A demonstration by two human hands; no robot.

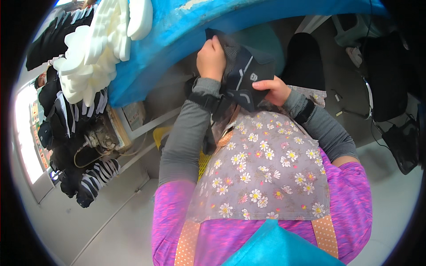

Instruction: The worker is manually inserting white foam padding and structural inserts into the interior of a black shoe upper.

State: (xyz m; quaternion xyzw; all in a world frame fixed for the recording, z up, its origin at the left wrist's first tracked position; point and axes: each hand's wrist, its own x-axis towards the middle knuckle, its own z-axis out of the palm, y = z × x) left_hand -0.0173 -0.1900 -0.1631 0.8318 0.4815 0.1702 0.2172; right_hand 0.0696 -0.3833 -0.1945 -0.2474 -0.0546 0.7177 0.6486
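Above my lap I hold a black fabric shoe upper (257,73) with white trim lines and a small pale emblem. My left hand (211,60) is closed round its far left edge, where a grey striped lining shows. At its right edge my right hand (274,90) pinches it, thumb on top and the other fingers mostly hidden beneath. The upper is bent between my hands, with one corner hanging toward my flowered apron (266,164).
A blue-covered table (177,48) curves ahead, bearing a stack of white sole-shaped pieces (97,48) at left. Several black pieces with white stripes (95,177) hang beside a machine part (95,137). A pale green stool (355,31) and black bag (401,146) are at right.
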